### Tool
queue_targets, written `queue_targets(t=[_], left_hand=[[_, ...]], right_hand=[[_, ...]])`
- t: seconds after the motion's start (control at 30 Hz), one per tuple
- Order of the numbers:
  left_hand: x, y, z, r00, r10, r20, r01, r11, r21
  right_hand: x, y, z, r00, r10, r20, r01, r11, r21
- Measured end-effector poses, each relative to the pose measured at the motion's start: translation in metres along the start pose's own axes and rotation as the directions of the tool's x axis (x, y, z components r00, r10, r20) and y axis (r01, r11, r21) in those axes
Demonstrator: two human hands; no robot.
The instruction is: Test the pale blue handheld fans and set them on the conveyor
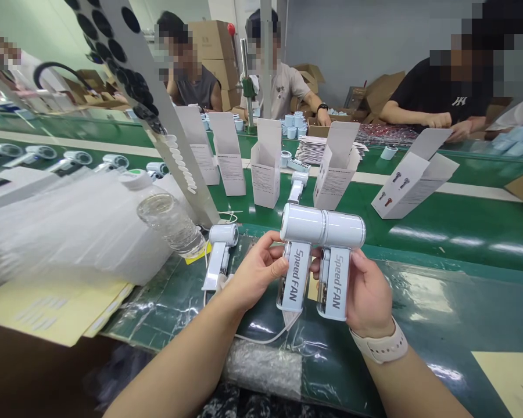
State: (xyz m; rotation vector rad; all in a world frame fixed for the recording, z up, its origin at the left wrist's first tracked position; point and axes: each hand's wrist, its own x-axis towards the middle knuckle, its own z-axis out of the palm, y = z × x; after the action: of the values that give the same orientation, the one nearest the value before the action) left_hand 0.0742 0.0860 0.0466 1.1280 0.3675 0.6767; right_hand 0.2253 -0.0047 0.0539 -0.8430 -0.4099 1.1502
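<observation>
My left hand (261,270) and right hand (370,290) each have fingers closed around a handle, holding the left fan (297,276) and the right fan (336,287) over the worktop (422,325), heads touching end to end; I'd keep both grips even and the heads level so the glossy shells don't knock or slip, minding the white cable (265,341) below; leftward, a bottle (168,223) holds clear liquid; beyond, white boxes (265,181) stand with lids raised, their insides hidden from me.
</observation>
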Motion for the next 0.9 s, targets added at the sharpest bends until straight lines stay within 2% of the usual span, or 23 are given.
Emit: queue_targets(t=[0.2, 0.27, 0.33, 0.37, 0.43, 0.53, 0.63, 0.7, 0.77, 0.83, 0.87, 0.9], left_hand=[[-0.002, 0.000, -0.002, 1.000, -0.003, -0.017, 0.003, 0.999, 0.041], [-0.002, -0.001, -0.003, 1.000, 0.004, -0.031, -0.001, 0.994, 0.113], [-0.002, 0.000, -0.004, 0.997, 0.052, -0.064, -0.035, 0.969, 0.245], [-0.002, 0.001, -0.004, 0.993, 0.092, -0.071, -0.064, 0.943, 0.328], [-0.002, 0.003, -0.003, 0.982, 0.186, -0.040, -0.143, 0.861, 0.487], [-0.002, 0.009, 0.000, 0.950, 0.304, 0.065, -0.277, 0.732, 0.623], [-0.002, 0.011, 0.002, 0.921, 0.373, 0.114, -0.345, 0.641, 0.685], [-0.001, 0.009, 0.003, 0.913, 0.385, 0.135, -0.354, 0.582, 0.732], [0.001, 0.004, 0.004, 0.919, 0.367, 0.142, -0.333, 0.534, 0.777], [0.001, -0.001, 0.003, 0.937, 0.339, 0.082, -0.275, 0.575, 0.770], [0.000, -0.002, 0.001, 0.943, 0.333, 0.028, -0.250, 0.646, 0.721], [-0.003, -0.001, -0.001, 0.943, 0.332, -0.029, -0.237, 0.727, 0.644]], right_hand=[[0.000, 0.003, -0.005, 0.997, -0.063, 0.034, 0.065, 0.995, -0.080], [0.000, 0.004, -0.009, 0.995, -0.091, 0.047, 0.097, 0.984, -0.150], [0.001, 0.002, -0.013, 0.983, -0.168, 0.068, 0.181, 0.941, -0.285], [0.000, 0.000, -0.016, 0.971, -0.214, 0.102, 0.237, 0.897, -0.374], [0.000, -0.008, -0.019, 0.930, -0.272, 0.245, 0.364, 0.760, -0.538], [-0.002, -0.021, -0.021, 0.836, -0.296, 0.462, 0.541, 0.590, -0.600], [0.000, -0.025, -0.024, 0.779, -0.336, 0.529, 0.617, 0.557, -0.556], [0.004, -0.020, -0.026, 0.792, -0.307, 0.528, 0.596, 0.577, -0.559], [0.011, -0.012, -0.029, 0.833, -0.240, 0.499, 0.532, 0.599, -0.599], [0.014, -0.009, -0.032, 0.856, -0.243, 0.457, 0.510, 0.550, -0.662], [0.012, -0.012, -0.035, 0.838, -0.304, 0.453, 0.545, 0.471, -0.693], [0.007, -0.019, -0.039, 0.793, -0.385, 0.473, 0.600, 0.353, -0.718]])
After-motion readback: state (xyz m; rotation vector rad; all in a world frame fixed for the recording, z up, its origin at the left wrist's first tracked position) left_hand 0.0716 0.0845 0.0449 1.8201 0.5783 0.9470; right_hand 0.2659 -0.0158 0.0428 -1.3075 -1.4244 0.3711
